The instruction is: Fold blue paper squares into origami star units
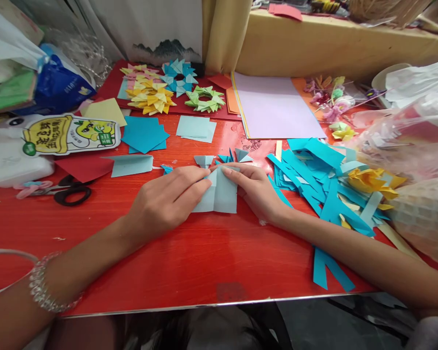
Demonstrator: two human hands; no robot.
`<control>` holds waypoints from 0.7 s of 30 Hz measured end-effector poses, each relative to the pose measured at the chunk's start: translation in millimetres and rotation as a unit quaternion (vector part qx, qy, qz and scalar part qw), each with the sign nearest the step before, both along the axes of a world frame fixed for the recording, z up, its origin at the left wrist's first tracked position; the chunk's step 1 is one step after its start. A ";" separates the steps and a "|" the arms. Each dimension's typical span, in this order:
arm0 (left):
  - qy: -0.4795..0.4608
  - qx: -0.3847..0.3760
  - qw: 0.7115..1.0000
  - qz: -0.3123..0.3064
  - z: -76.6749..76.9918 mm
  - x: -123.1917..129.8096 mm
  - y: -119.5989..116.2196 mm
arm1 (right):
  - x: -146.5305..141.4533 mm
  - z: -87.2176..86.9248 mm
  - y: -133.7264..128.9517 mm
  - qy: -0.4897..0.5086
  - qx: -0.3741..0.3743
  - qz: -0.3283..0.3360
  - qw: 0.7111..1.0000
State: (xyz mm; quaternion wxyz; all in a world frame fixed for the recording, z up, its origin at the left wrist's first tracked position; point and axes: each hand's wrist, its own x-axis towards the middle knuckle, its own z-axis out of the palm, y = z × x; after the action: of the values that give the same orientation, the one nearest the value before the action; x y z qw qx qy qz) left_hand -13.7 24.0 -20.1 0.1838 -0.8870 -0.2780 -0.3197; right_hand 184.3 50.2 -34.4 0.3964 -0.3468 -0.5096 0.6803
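Note:
A pale blue paper (224,194) with a vertical crease down its middle lies near the centre of the red table. My left hand (168,197) pinches its upper left part, the fingertips near the top edge. On the upper right edge, my right hand (255,187) grips the same sheet between thumb and fingers. Small folded pieces in light blue (204,160) and darker blue (227,158) sit just beyond the hands. To the left is a folded pale blue sheet (132,165).
Black-handled scissors (73,194) lie left beside red paper (85,166). Blue paper strips (328,194) are heaped right, partly by my right forearm. Behind stand blue squares (144,133), pale squares (197,128), folded paper rings (205,99) and a lilac stack (277,107).

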 end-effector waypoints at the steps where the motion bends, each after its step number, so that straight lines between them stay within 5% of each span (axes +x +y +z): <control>1: 0.018 0.015 1.000 -0.019 -0.3 -1.9 1.7 | 0.0 -0.3 0.2 0.003 -0.003 -0.001 1.000; 9: 0.058 0.020 0.993 -0.096 5.9 -2.6 5.5 | 0.1 -0.9 0.2 -0.003 -0.012 -0.007 1.000; 21: 0.075 -0.013 0.993 -0.090 2.1 -7.3 6.4 | -0.1 1.4 1.2 -0.002 -0.033 -0.004 0.999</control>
State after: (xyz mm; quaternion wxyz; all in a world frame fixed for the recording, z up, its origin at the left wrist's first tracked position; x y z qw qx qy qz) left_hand -21.0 30.4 -18.0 0.1628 -0.9322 -0.1864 -0.2642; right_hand 184.2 51.5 -33.1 0.3868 -0.3633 -0.4860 0.6944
